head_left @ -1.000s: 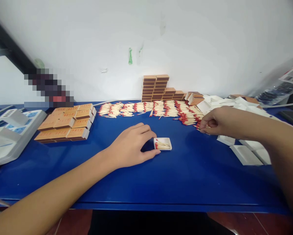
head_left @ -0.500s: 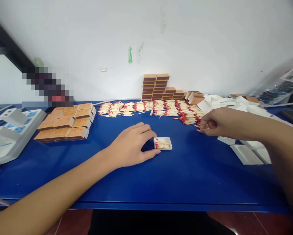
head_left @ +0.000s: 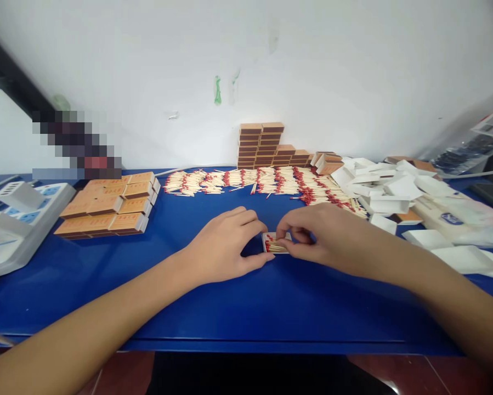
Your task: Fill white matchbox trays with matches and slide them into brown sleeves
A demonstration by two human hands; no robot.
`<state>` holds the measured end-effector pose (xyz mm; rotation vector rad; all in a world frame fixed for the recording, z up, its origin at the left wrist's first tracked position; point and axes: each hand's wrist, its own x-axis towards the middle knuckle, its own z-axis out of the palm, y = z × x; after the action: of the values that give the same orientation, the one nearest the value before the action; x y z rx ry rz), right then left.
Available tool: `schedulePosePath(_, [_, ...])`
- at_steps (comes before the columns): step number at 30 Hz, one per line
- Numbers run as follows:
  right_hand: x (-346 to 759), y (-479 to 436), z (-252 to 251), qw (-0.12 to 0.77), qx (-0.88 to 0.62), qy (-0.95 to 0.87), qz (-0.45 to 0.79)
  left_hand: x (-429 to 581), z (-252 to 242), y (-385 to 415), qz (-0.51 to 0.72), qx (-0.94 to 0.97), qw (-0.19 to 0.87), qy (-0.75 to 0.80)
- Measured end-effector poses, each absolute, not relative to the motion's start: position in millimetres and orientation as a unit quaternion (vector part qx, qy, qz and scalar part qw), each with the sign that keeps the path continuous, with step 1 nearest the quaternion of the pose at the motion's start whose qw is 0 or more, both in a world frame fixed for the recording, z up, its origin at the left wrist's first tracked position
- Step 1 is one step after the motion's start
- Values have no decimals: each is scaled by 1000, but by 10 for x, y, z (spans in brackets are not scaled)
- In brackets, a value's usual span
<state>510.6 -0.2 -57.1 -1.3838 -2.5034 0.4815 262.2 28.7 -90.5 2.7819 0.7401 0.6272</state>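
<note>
A small white matchbox tray point(head_left: 272, 234) lies on the blue table point(head_left: 238, 312) in front of me. Red-tipped matches point(head_left: 273, 247) fill part of it. My left hand point(head_left: 225, 247) steadies the tray's left end between thumb and fingers. Over the tray's right side, my right hand point(head_left: 328, 233) is closed in a pinch on matches, its fingertips at the tray; they hide that side and most of what they hold. Behind both hands, a long row of loose matches point(head_left: 266, 181) stretches along the table.
Filled matchboxes point(head_left: 106, 206) are stacked at left beside a white power strip point(head_left: 36, 219). More matchbox sleeves point(head_left: 259, 147) stand against the wall. At right lie a heap of white trays point(head_left: 394, 186) and a plastic tissue pack point(head_left: 452, 216).
My right hand has moved left from the right end of the match row to the tray. My left hand stays at the tray's left end.
</note>
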Motion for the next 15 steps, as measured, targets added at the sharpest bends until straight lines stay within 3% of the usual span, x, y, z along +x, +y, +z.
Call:
schedulePosePath(9, [5569, 247, -474, 139, -569, -806, 82, 2573, -904, 302, 215, 937, 103, 255])
schedulePosePath(15, [6003, 444, -456, 10, -635, -769, 74, 2541, -899, 311, 214, 938, 98, 256])
